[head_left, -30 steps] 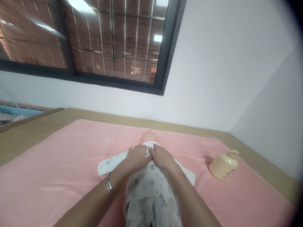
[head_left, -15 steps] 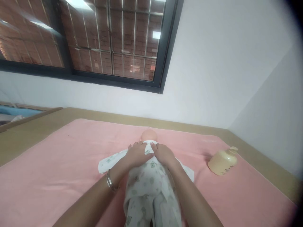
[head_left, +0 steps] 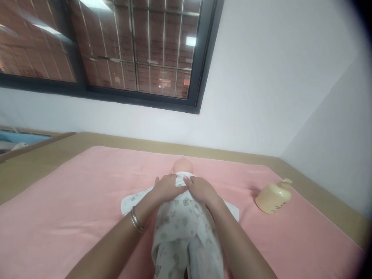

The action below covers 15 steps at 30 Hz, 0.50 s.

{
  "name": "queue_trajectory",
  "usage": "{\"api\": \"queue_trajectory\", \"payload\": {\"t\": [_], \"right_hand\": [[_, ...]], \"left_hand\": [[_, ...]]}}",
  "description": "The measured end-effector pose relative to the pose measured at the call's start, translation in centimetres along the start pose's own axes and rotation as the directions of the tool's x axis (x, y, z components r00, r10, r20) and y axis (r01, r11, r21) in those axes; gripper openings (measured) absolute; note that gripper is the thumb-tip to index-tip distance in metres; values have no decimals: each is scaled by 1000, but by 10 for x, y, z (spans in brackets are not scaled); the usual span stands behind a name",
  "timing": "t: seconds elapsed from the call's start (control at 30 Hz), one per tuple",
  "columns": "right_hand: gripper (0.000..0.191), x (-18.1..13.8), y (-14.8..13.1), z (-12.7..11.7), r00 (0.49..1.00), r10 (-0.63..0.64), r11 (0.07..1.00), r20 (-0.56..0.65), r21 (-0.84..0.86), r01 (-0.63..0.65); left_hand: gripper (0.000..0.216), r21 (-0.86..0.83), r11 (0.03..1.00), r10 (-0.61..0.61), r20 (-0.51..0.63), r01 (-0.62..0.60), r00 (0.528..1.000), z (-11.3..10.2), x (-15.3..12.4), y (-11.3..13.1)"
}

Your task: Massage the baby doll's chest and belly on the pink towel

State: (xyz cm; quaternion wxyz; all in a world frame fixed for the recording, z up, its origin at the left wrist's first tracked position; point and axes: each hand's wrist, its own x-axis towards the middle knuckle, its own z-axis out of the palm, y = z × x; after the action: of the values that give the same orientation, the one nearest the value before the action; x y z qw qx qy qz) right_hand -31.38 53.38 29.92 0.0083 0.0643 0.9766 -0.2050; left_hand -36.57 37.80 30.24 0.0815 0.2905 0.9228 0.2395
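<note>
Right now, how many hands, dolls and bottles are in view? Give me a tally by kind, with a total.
Hands: 2 (left hand, right hand)
Dolls: 1 (a clothed doll, under the hands)
Bottles: 1 (a pale yellow bottle)
Total: 4
</note>
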Motion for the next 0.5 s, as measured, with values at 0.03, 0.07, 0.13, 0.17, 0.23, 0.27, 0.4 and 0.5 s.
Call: {"api": "queue_trajectory", "payload": {"t": [0.03,0.07,0.13,0.17,0.23,0.27,0.4,0.5], "right_hand": [[62,-3,-1,-2,1000,-22,1000,-3,18,22],[62,-6,-3,-5,999,-42,999,-6,35,42],[61,-12,-8,-9,998,-66,996,-11,53,66],[59,-15,-10,-11,998,-66,996,-10,51,67],[58,-17,-13,-11,999,-49,998,-8,29,49],[58,-16,-14,-10,999,-37,999,-10,15,37],[59,-5,-7,-1,1000,2,1000,-28,-24,-3],[64,5,2,5,999,32,999,-19,-8,-32]], "left_hand": [[52,-13,1000,-4,5,4,1000,0,0,-1],[50,-29,1000,-3,11,3,1000,0,1,-1],[44,-61,998,8,24,-6,1000,-2,1,-2],[42,-73,997,17,28,-15,999,-2,0,-2],[39,-81,996,25,35,-22,999,-3,0,-2],[39,-77,997,22,30,-20,999,-2,0,-2],[47,13,1000,-20,-53,21,998,7,-3,4],[46,121,993,13,-140,4,990,17,-7,12]]}}
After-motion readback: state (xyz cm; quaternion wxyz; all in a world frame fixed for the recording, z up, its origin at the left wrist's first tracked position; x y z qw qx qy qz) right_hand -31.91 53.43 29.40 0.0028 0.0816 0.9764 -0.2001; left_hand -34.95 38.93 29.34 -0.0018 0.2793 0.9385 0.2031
